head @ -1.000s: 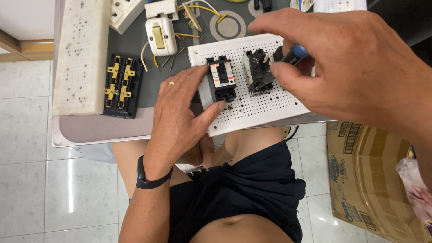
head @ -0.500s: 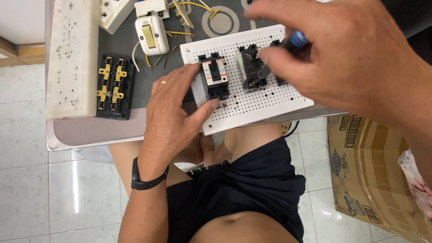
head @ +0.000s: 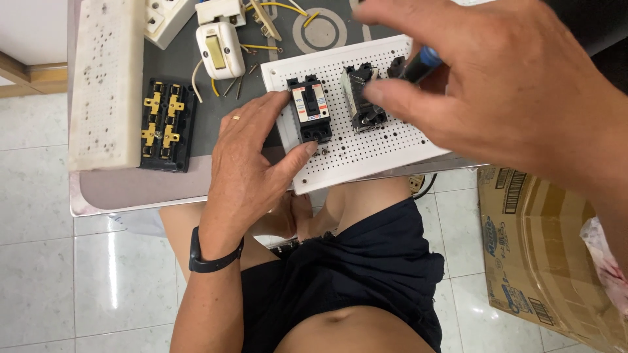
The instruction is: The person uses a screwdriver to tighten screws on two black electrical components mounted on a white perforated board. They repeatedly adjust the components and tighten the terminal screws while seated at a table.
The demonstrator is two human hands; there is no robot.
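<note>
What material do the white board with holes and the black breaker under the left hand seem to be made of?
The perforated board looks like matte white plastic: even colour, regular moulded holes. The breaker seems to be hard black moulded plastic with a slight sheen; whether metal screws sit at its lower end is too small to tell. The left hand steadies both.

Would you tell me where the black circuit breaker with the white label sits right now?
In the head view, the black circuit breaker sits on the white perforated board's left part, beside the left hand's fingertips.
</note>
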